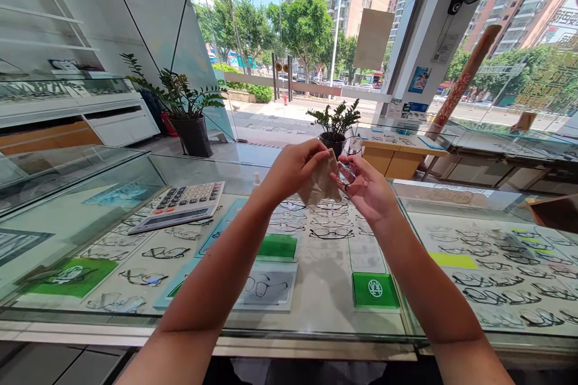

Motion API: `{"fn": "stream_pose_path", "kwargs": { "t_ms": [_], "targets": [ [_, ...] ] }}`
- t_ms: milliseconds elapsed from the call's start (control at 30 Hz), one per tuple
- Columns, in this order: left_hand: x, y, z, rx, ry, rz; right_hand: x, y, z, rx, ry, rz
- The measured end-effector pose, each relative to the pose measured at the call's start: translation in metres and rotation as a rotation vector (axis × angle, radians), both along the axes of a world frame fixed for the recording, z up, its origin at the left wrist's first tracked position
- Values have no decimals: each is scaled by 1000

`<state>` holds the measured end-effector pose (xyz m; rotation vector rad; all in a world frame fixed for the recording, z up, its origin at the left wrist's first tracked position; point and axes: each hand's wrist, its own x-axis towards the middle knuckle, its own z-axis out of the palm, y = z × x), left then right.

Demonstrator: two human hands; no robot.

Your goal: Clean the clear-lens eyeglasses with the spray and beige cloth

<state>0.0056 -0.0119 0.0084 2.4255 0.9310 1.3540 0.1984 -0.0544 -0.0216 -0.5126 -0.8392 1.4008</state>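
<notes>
The left hand (300, 163) pinches a cloth (321, 185); just beside it, the right hand (371, 189) pinches eyeglasses (347, 173) between its fingertips. A loosened fingertip grip could let the eyeglasses drop onto the counter (316, 335) below both hands.

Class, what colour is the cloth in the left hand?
The cloth is beige, best seen in the head view.

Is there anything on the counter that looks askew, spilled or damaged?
Only the calculator stands out: it lies askew on the glass counter, left of the left hand, its display on the near side and keys beyond, so it seems turned backwards. I see no spill or damage.
</notes>
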Motion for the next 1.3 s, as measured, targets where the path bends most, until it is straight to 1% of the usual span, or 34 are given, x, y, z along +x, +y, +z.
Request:
{"fn": "stream_pose_path", "kwargs": {
  "t_ms": [167, 333, 467, 733, 900, 1033, 1133, 1300],
  "targets": [
    [7, -6, -1, 40, 66, 31, -4, 0, -1, -6, -24, 11],
    [9, -7, -3, 66, 73, 32, -3, 4, -3, -43, -74, -40],
    [7, -8, -1, 63, 73, 31, 0, 3, 0, -33, -123, -87],
    [11, -16, 0, 58, 32, 53, -3, 1, 2, -10, -99, -159],
    [19, -19, -3, 107, 40, 110, -4, 1, 0, 13, -115, -215],
    [21, -19, -4, 126, 45, 151, -5, 0, 0, 2, -121, -198],
    [19, -17, -4, 141, 57, 135, -6, 0, 0, -2, -113, -193],
    [20, -15, -5, 231, 84, 102, -4, 2, -1, 5, -90, -251]
  ]
}}
